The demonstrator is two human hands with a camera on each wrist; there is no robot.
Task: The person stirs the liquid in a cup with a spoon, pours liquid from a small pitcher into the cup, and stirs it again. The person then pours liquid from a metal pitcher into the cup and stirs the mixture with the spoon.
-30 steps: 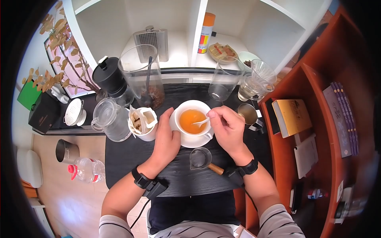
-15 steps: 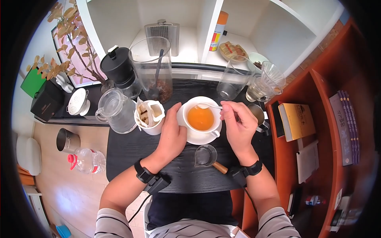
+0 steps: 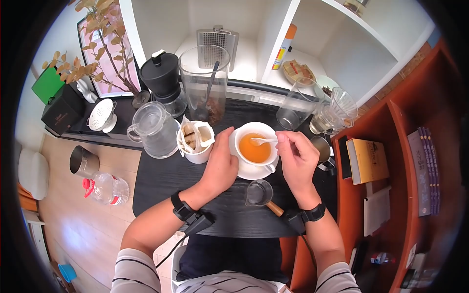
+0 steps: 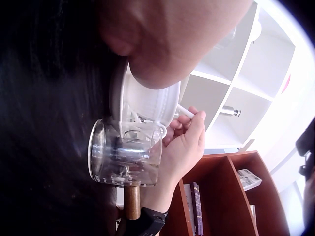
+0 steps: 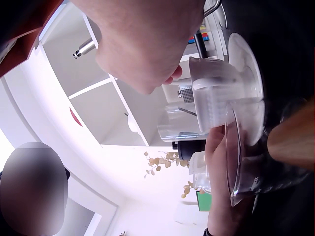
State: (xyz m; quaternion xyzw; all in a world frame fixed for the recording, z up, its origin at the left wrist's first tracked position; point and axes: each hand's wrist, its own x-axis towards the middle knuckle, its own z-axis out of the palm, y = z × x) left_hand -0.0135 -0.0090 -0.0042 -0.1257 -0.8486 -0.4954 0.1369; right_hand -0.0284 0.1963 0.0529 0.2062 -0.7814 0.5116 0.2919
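Observation:
In the head view, a white cup (image 3: 243, 132) of amber liquid (image 3: 256, 152) stands on a white saucer (image 3: 245, 172). My right hand (image 3: 301, 157) pinches the handle of a small white spoon (image 3: 266, 141) between thumb and fingers; its bowl is in the liquid, towards the far side. My left hand (image 3: 222, 165) lies along the saucer's left side, fingers extended, fingertips right at the rim. Close in front of the saucer sits a small glass measuring cup (image 3: 258, 193) with a wooden handle (image 3: 274, 209). The spoon handle (image 4: 185, 112) also shows in the left wrist view.
Left of the saucer stand a white cup with a drip bag (image 3: 198, 155), a glass pitcher (image 3: 155, 134), a black grinder (image 3: 160, 73) and a tall glass jar (image 3: 202, 83). At the right are a clear glass (image 3: 295, 105), a metal cup (image 3: 320, 146) and a bookcase (image 3: 398, 127).
The spoon has circled through the liquid, from the right side to the far rim, then slightly back inward. The left hand stays beside the saucer. The head view has shifted, moving the scene rightward.

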